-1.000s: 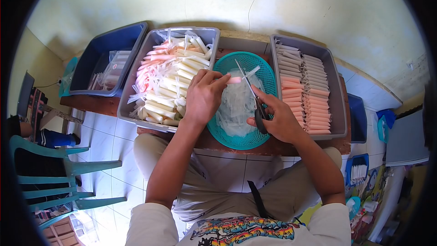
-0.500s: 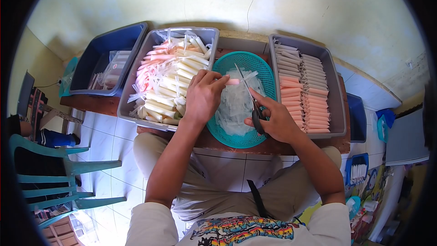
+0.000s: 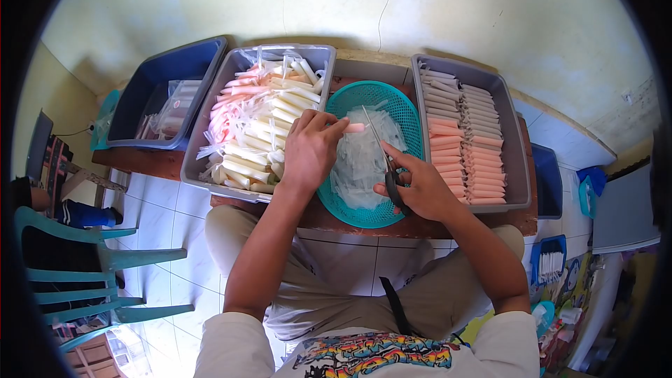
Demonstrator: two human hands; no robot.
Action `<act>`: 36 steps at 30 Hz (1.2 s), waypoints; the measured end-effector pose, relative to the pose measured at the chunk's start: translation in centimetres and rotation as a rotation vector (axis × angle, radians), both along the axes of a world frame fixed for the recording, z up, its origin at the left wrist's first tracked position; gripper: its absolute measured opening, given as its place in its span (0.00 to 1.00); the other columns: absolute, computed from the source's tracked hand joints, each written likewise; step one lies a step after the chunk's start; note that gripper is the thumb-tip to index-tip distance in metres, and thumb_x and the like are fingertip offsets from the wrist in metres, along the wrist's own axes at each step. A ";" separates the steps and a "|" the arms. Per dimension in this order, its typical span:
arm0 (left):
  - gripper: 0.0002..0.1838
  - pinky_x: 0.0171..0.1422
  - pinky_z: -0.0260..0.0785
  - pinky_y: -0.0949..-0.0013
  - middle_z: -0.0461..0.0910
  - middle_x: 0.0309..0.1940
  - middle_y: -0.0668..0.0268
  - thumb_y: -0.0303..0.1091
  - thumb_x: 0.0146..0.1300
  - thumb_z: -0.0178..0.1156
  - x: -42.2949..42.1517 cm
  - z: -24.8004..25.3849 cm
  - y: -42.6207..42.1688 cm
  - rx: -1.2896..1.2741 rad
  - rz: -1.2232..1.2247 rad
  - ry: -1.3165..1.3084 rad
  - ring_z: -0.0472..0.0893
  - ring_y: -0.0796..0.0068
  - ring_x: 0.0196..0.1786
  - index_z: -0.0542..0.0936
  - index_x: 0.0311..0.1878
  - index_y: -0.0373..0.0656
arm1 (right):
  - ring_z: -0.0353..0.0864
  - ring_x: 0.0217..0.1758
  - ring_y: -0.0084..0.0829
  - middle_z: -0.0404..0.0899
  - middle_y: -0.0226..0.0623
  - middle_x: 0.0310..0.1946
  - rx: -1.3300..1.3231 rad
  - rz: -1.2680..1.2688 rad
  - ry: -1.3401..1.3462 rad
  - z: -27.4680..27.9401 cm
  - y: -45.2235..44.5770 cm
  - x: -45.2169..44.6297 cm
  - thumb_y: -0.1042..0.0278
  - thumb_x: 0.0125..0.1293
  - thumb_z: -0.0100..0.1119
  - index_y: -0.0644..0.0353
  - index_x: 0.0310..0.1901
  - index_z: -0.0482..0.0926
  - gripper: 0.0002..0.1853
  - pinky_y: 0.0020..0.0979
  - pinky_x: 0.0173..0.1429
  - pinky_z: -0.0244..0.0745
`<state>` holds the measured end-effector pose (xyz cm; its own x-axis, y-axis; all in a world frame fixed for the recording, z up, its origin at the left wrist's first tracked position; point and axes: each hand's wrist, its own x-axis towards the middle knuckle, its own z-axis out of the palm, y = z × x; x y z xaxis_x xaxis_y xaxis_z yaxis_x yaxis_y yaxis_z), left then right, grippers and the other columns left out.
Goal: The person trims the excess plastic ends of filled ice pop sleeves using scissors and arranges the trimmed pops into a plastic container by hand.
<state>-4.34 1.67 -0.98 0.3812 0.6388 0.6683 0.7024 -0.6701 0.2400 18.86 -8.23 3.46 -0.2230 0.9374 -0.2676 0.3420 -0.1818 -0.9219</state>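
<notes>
My left hand (image 3: 311, 148) is closed around a pink filled plastic tube (image 3: 355, 128), whose end sticks out past my fingertips. In my right hand (image 3: 418, 185) is a pair of scissors (image 3: 393, 180) with black handles, its blades pointing up and away beside the tube's end. Both hands are above a teal plastic basket (image 3: 420, 129) that holds a heap of clear plastic scraps (image 3: 364, 168). To the left, a grey bin (image 3: 192, 161) is full of pink and cream tubes (image 3: 280, 115) with long loose plastic ends.
On the right, another grey bin (image 3: 516, 168) holds neat rows of pink and pale tubes (image 3: 483, 147). A dark blue bin (image 3: 133, 91) with some packs stands at the far left. Everything rests on a wooden bench (image 3: 227, 202); a green chair (image 3: 105, 259) is at lower left.
Both hands have barely moved; the scissors and the pink tube keep nearly the same place, with the whole view shifted very slightly.
</notes>
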 end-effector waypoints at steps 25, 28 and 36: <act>0.18 0.55 0.81 0.58 0.89 0.44 0.65 0.26 0.60 0.75 0.2 0.9 -0.4 -0.084 -0.036 -0.158 0.86 0.60 0.48 0.91 0.54 0.45 | 0.86 0.41 0.41 0.73 0.51 0.49 0.192 -0.018 -0.458 -4.7 2.3 -1.7 0.51 0.70 0.78 0.66 0.83 0.63 0.49 0.38 0.43 0.82; 0.18 0.54 0.80 0.57 0.89 0.44 0.63 0.23 0.61 0.75 0.2 1.1 -0.5 -0.099 -0.047 -0.169 0.86 0.58 0.48 0.91 0.55 0.45 | 0.84 0.53 0.55 0.75 0.59 0.51 0.334 0.039 -0.654 -5.4 2.3 -2.2 0.51 0.68 0.78 0.68 0.81 0.64 0.48 0.46 0.56 0.82; 0.18 0.55 0.80 0.57 0.89 0.45 0.63 0.24 0.62 0.75 -0.2 1.3 -0.7 -0.100 -0.055 -0.174 0.85 0.58 0.48 0.91 0.56 0.44 | 0.82 0.60 0.65 0.73 0.67 0.58 0.225 0.045 -0.712 -6.4 3.3 -3.7 0.58 0.67 0.75 0.68 0.83 0.61 0.48 0.50 0.64 0.80</act>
